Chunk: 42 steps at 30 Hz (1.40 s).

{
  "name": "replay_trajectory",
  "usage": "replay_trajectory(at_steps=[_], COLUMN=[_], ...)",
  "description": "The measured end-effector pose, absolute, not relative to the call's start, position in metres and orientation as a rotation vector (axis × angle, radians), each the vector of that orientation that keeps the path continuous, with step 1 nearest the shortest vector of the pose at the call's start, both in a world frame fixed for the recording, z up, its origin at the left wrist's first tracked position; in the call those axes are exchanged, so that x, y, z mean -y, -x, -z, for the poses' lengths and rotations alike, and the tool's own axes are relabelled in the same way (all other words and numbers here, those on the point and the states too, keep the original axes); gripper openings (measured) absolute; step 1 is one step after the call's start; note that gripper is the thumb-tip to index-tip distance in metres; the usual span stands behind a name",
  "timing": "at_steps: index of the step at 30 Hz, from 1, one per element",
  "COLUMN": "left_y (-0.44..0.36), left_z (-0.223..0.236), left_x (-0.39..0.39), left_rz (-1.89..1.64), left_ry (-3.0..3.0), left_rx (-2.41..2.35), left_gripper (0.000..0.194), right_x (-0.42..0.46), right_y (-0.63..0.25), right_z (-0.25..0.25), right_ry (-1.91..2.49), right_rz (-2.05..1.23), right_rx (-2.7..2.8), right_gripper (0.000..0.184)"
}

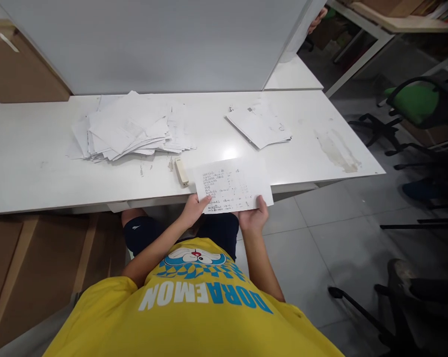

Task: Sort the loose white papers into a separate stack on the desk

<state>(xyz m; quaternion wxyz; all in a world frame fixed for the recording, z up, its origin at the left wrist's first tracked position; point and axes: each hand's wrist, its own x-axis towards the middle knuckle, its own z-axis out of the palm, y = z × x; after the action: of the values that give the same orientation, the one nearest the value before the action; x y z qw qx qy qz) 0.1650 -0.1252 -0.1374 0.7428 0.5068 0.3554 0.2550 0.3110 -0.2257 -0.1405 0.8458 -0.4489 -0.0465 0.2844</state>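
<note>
Both hands hold a white sheet of paper (234,183) with rows of dark writing, just over the front edge of the table. My left hand (193,209) grips its lower left corner, thumb on top and fingers hidden underneath. At the lower right corner my right hand (254,217) pinches it the same way. Close to the sheet's left side lies a small cream-coloured stapler (181,172). A messy heap of papers (129,129) spreads over the table to the left. Behind and right of the held sheet sits a smaller paper stack (259,125).
The white table (30,163) runs along a grey panel (164,44). A cardboard box (23,64) stands at its back left, and brown boxes (41,267) are below. Office chairs, one with a green seat (413,104), stand at right. Another person's hand (316,21) shows at the panel's edge.
</note>
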Motion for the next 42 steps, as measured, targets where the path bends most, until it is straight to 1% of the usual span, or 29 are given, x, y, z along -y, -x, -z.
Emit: replay_trajectory(at_steps=[3, 5, 8, 11, 14, 18, 23, 27, 29, 31, 36, 42], left_y=[-0.161, -0.158, -0.156, -0.154, -0.155, -0.155, -0.152, -0.161, -0.172, -0.184, -0.207, -0.206], left_z=[0.128, 0.123, 0.119, 0.119, 0.121, 0.124, 0.125, 0.113, 0.104, 0.096, 0.085, 0.074], left_x=[0.118, 0.113, 0.108, 0.105, 0.105, 0.107, 0.106, 0.092, 0.08, 0.067, 0.053, 0.06], left_rz=[-0.566, -0.579, -0.592, -0.6, -0.605, -0.59, -0.62, -0.767, -0.869, -0.938, -0.991, -1.017], left_ry=[-1.141, -1.15, -1.147, -1.106, -1.034, -0.983, -1.022, -1.276, -1.416, -1.556, -1.701, -1.785], left_rx=[-0.784, -0.782, -0.778, -0.783, -0.758, -0.742, -0.735, -0.677, -0.643, -0.629, -0.572, -0.655], left_gripper=[0.063, 0.062, 0.06, 0.06, 0.063, 0.065, 0.062, 0.058, 0.058, 0.056, 0.054, 0.042], right_x=[0.229, 0.234, 0.237, 0.23, 0.215, 0.206, 0.21, 0.203, 0.195, 0.186, 0.176, 0.175], right_y=[-0.35, -0.377, -0.406, -0.414, -0.405, -0.391, -0.389, -0.404, -0.413, -0.42, -0.422, -0.42], right_z=[0.133, 0.128, 0.124, 0.126, 0.13, 0.13, 0.118, 0.111, 0.111, 0.115, 0.13, 0.131], right_ry=[1.018, 1.119, 1.302, 1.359, 1.358, 1.327, 1.313, 1.297, 1.265, 1.247, 1.222, 1.183], right_rz=[-0.521, -0.535, -0.736, -0.983, -1.062, -1.037, -0.987, -0.73, -0.567, -0.47, -0.443, -0.431], right_rx=[0.186, 0.273, 0.416, 0.498, 0.515, 0.5, 0.557, 0.595, 0.59, 0.597, 0.601, 0.605], right_gripper=[0.045, 0.045, 0.046, 0.043, 0.042, 0.046, 0.043, 0.041, 0.041, 0.041, 0.04, 0.029])
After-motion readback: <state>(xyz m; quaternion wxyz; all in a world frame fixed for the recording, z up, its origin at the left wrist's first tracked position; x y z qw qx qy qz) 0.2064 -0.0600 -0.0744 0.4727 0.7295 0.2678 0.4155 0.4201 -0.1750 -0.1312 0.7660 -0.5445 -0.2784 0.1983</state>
